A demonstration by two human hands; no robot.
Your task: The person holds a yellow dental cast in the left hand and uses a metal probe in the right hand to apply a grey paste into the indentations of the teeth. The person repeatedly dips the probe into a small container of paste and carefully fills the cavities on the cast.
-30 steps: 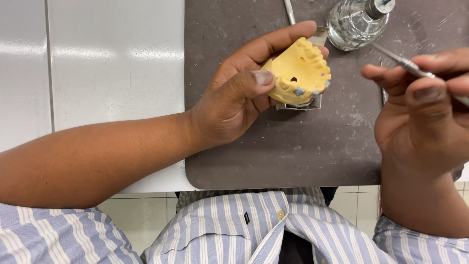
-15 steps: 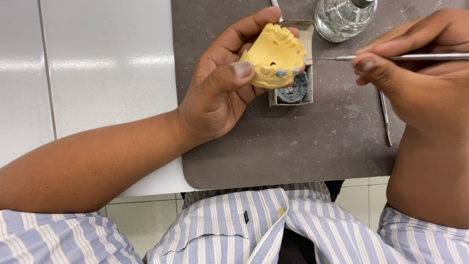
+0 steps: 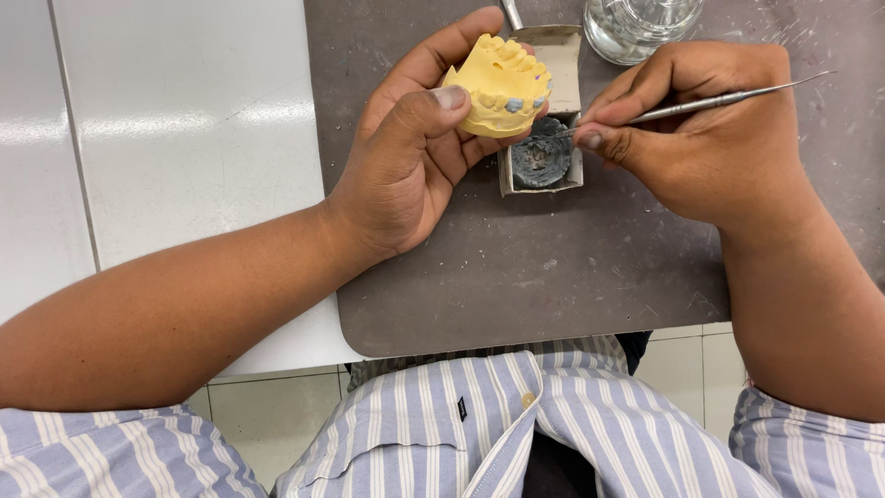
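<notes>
Since half a second ago the thin metal instrument (image 3: 701,100) has swung from level to a slant, its working tip dropping to the small open box (image 3: 542,138), and the yellow dental cast (image 3: 502,85) has turned so its row of teeth faces the right hand. That puts the tip at the grey material in the box rather than at the cast, as if a little of it is being picked up for the model.

Taking the grey work mat (image 3: 572,267) as the landmark: off its left edge lies the white tabletop (image 3: 175,120), bare and glossy. Over the mat's upper left part the left hand (image 3: 406,157) grips the cast, thumb pressed on its near side and the fingers curled round its back, so the cast is held up off the mat, just above the box. A few teeth on it show small grey-blue patches. The box, pale cardboard and rectangular, sits on the mat's upper middle with a dark grey lump inside; I cannot make out any label on it. Right of the box, the right hand (image 3: 701,138) pinches the instrument like a pen, fingertips closed on its shaft. At the mat's top edge stands a clear glass jar (image 3: 641,26), partly cut off.
</notes>
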